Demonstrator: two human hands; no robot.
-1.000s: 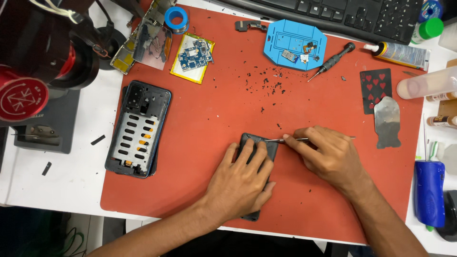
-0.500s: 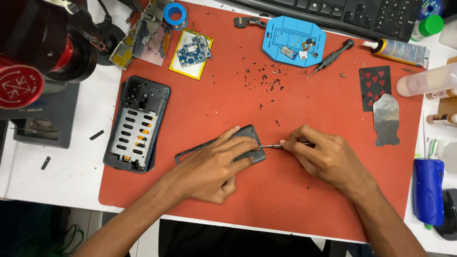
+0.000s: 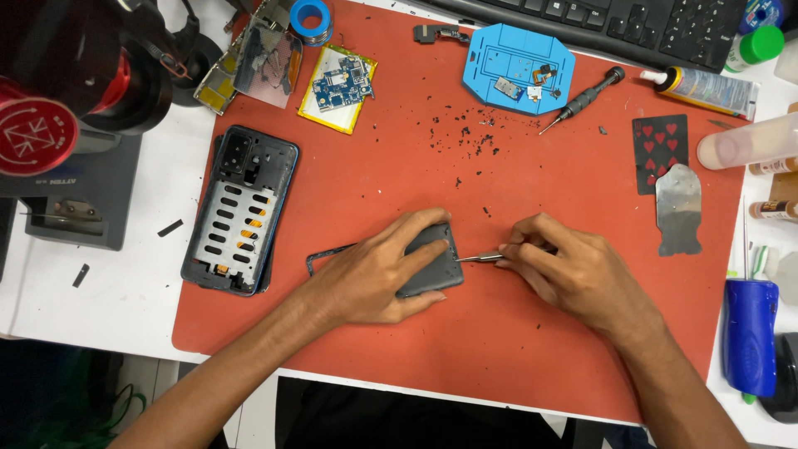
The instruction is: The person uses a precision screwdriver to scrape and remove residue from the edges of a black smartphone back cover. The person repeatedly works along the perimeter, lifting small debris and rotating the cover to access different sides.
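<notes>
My left hand (image 3: 374, 274) lies flat over a dark grey phone part (image 3: 434, 264) on the red work mat (image 3: 391, 166), pinning it down. A thin dark frame (image 3: 320, 256) sticks out from under that hand on its left side. My right hand (image 3: 573, 270) pinches metal tweezers (image 3: 478, 258), and their tip touches the right edge of the grey part.
A black phone chassis (image 3: 237, 212) lies at the mat's left edge. At the back sit a circuit board (image 3: 339, 83), a blue parts tray (image 3: 517, 56), a screwdriver (image 3: 582, 100), a playing card (image 3: 661, 150), a metal plate (image 3: 679, 208) and a keyboard (image 3: 632, 21). Black crumbs (image 3: 470, 137) dot the mat.
The grey part has turned from upright to lying sideways under my left hand, and my left forearm has swung left. My right hand with the tweezers stays at its edge.
</notes>
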